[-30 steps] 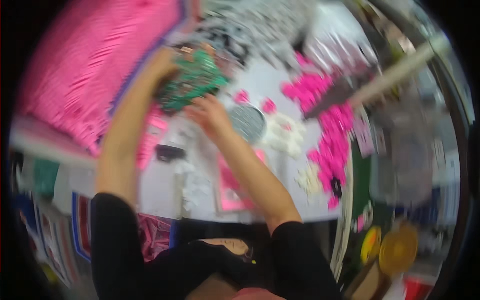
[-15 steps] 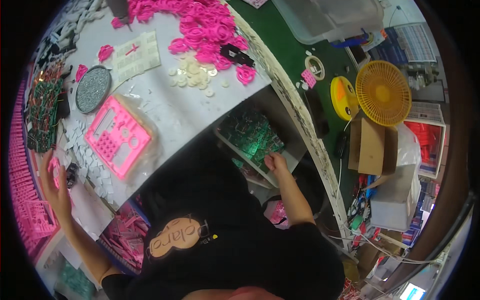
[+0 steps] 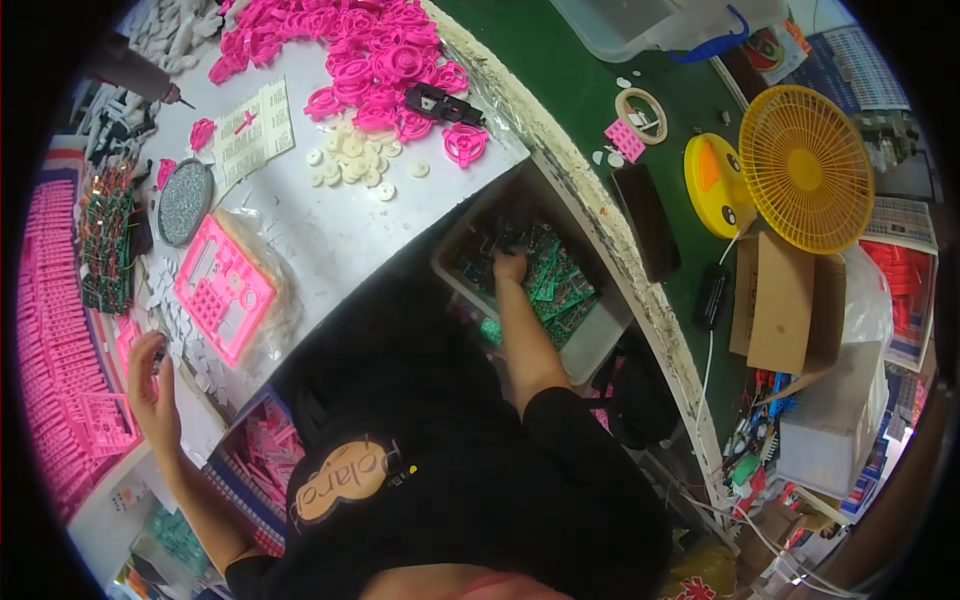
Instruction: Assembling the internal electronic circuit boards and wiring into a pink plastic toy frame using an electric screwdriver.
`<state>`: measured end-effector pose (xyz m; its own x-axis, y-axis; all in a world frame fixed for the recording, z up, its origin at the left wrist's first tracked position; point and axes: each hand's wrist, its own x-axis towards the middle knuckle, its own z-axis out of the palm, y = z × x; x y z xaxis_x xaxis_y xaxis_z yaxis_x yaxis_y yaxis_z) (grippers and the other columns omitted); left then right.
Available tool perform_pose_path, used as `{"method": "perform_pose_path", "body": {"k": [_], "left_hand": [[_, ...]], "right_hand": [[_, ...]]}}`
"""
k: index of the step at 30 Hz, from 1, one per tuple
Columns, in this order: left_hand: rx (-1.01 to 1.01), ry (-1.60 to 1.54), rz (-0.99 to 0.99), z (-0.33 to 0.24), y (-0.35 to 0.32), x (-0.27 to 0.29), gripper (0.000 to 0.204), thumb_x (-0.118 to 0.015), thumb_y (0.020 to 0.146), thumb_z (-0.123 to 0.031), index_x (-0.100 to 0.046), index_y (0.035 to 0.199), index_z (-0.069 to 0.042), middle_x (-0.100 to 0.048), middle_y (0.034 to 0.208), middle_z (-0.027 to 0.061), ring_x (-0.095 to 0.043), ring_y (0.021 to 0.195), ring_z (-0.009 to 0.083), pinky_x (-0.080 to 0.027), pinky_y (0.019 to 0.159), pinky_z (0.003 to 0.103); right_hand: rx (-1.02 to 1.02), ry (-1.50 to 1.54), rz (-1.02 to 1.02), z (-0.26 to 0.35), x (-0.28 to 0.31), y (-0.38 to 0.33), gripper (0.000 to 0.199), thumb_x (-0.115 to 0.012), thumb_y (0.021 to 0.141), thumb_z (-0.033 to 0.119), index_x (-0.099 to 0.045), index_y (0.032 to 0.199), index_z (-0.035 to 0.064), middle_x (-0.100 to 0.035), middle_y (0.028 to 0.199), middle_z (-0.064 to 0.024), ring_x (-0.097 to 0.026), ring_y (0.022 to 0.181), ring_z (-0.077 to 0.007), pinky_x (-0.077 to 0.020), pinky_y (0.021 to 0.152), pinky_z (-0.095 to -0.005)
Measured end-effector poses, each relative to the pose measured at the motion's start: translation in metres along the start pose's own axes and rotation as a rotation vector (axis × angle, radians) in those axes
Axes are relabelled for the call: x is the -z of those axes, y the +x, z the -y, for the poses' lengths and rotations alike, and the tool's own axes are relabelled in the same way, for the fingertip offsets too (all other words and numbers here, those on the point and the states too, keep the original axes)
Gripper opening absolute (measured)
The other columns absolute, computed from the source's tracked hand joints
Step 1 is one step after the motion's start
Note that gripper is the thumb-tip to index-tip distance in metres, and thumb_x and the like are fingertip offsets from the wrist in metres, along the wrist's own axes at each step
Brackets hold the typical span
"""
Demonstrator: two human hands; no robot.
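And the right hand's (image 3: 510,266) fingertips vanish in shadow among green rectangular circuit boards (image 3: 562,292)! Far beyond it, the clear plastic tub (image 3: 640,28) runs off the top; behind the left hand's (image 3: 155,398) fingers, a half-covered small dark object (image 3: 158,357), unreadable!

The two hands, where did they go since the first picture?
A second ago, both were at the stack of green boards on the table. Now the right hand has moved right, into a bin of circuit boards; what it holds, if anything, is hidden. The left hand has drawn back from the stack, open. The pink frame and grey oval disc stayed on the table.
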<state>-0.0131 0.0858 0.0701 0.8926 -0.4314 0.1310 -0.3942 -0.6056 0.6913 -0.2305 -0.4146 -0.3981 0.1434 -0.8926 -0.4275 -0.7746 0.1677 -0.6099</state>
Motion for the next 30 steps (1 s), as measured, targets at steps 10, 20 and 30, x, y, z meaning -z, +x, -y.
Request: {"method": "perform_pose_path", "body": {"k": [10,20,30], "left_hand": [[0.002,-0.021,0.065,-0.021,-0.003,-0.007,0.022,-0.059,0.092,0.001,-0.062,0.114,0.002,-0.061,0.121,0.0106,-0.055,0.12,0.0212,-0.04,0.105,0.034],[-0.112,-0.031,0.175,-0.069,0.012,-0.057,0.018,-0.064,0.083,-0.002,-0.066,0.1,0.003,-0.067,0.1,0.013,-0.063,0.099,0.0241,-0.046,0.091,0.033],[0.164,-0.63,0.867,-0.119,-0.003,-0.179,0.031,-0.065,0.095,-0.013,-0.058,0.122,0.001,-0.065,0.109,0.0092,-0.063,0.102,0.0141,-0.051,0.091,0.029]], "right_hand": [[-0.269,0.59,0.487,0.0,0.091,0.015,0.041,-0.076,0.084,0.018,-0.062,0.121,0.0066,-0.067,0.105,-0.0088,-0.065,0.092,-0.0253,-0.0555,0.07,-0.0369],[-0.3,0.943,0.576,-0.047,0.22,-0.006,0.045,-0.071,0.091,0.014,-0.053,0.131,0.0052,-0.062,0.123,-0.009,-0.059,0.115,-0.0256,-0.0493,0.094,-0.0445],[-0.242,0.921,1.096,-0.054,0.269,-0.075,0.048,-0.072,0.087,0.013,-0.056,0.131,0.0017,-0.065,0.123,-0.0102,-0.065,0.11,-0.024,-0.0512,0.097,-0.0415]]}}
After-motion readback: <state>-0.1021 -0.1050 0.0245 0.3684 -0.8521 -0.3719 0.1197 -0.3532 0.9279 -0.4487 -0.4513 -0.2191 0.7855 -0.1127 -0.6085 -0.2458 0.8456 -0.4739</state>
